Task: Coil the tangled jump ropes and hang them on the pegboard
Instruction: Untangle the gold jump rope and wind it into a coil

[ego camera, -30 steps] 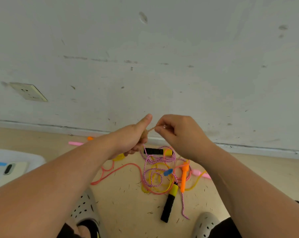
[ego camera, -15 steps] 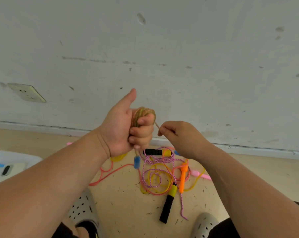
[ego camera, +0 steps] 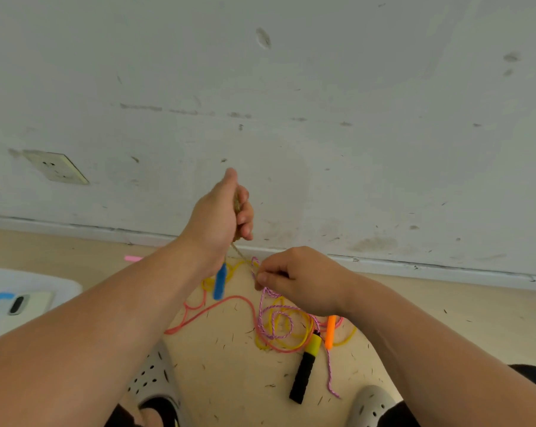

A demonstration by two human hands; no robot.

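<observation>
My left grip (ego camera: 220, 214), at the middle of the frame, is clamped round a small coil of the tan rope (ego camera: 236, 206), its blue handle (ego camera: 220, 280) hanging just below; my right grip (ego camera: 294, 282), lower and to the right, pinches the strand running down from that coil; so I judge one rope partly wound, not finished; the other jump ropes (ego camera: 279, 325) lie tangled on the floor (ego camera: 229, 377) at lower centre, a black handle (ego camera: 303, 374) and an orange handle (ego camera: 330, 331) among them; no pegboard shows, so I judge nothing hung yet.
</observation>
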